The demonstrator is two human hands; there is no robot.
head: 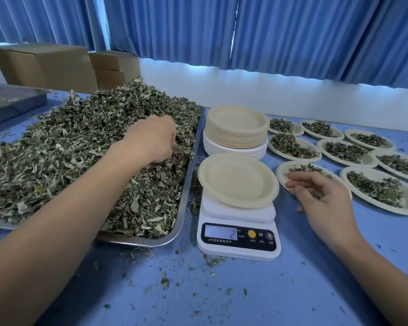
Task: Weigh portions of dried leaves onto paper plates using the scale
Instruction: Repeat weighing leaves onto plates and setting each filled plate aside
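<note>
Grey-green dried leaves [80, 156] are heaped in a metal tray [183, 208] at the left of the blue table [257, 295]. The left hand [153, 140] is sunk into the heap near the tray's right edge. Its fingers are curled down among the leaves, apparently closed on a handful, though the fingertips are hidden. Just right of the tray a white scale [238, 245] is set, with an empty paper plate [238, 180] laid on its platform and a 2 shown on its display [220, 233]. Behind the scale a stack of plates [237, 131] is seen. The right hand [320, 196] is held with loose, slightly spread fingers and nothing in it, over the near rim of a filled plate [303, 167] just right of the scale. More filled plates [344, 151] are laid out in rows further right. Leaf crumbs [212, 260] are scattered over the table in front of the scale.
</note>
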